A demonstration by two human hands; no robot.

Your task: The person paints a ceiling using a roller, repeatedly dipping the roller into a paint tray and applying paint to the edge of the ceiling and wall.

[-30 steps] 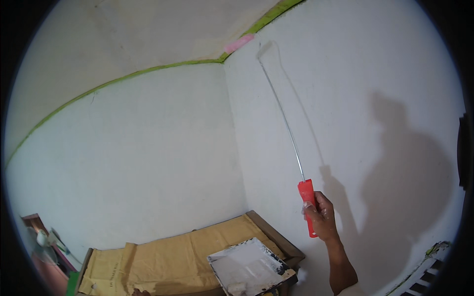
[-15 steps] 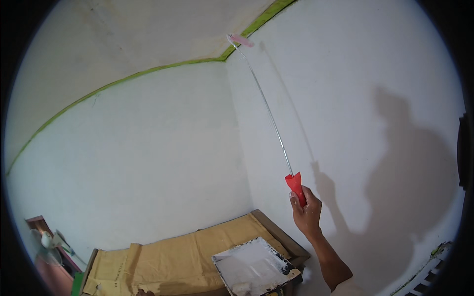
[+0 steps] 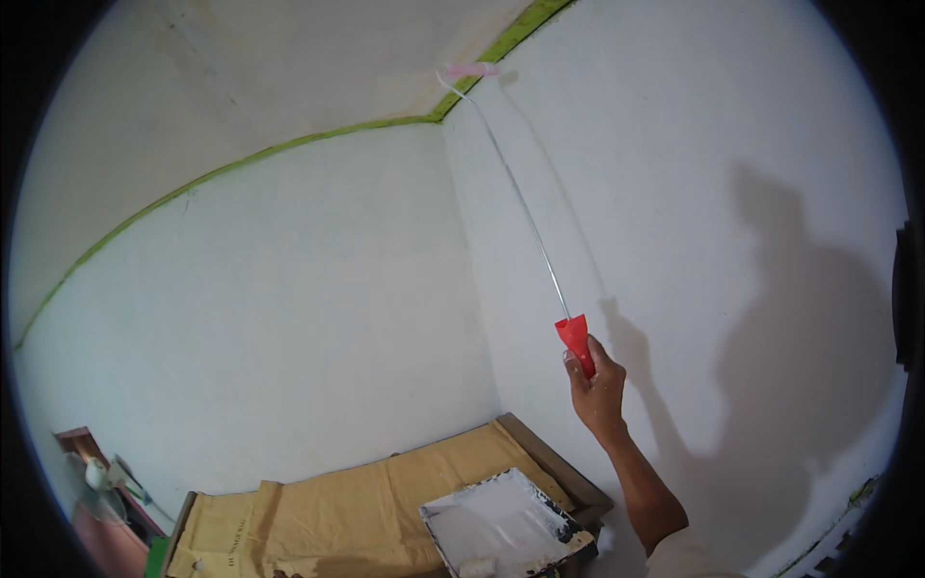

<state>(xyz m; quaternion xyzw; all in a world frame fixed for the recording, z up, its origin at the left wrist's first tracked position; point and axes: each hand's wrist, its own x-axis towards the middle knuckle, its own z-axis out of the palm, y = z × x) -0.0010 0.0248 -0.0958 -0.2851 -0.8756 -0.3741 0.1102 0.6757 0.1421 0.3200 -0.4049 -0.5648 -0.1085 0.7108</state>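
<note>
My right hand [image 3: 599, 385], speckled with paint, is closed around the red handle [image 3: 575, 339] of a paint roller. Its long thin metal rod [image 3: 525, 207] rises up and to the left. At the rod's top, the pinkish roller sleeve [image 3: 470, 69] is up by the green band [image 3: 511, 40] where wall and ceiling meet, near the corner. Whether the sleeve touches the surface is hard to tell. Only a sliver of what looks like my left hand [image 3: 287, 574] shows at the lower edge; its fingers are hidden.
A paint-smeared tray [image 3: 501, 515] with whitish paint stands on a surface covered in brown paper [image 3: 356, 506]. Pale walls [image 3: 289, 308] meet in the corner behind. A fan [image 3: 96, 486] is at the lower left. My shadow falls on the right wall [image 3: 655, 144].
My right hand has risen a little with the roller. The sleeve has swung from slanting to nearly level and sits slightly higher.
</note>
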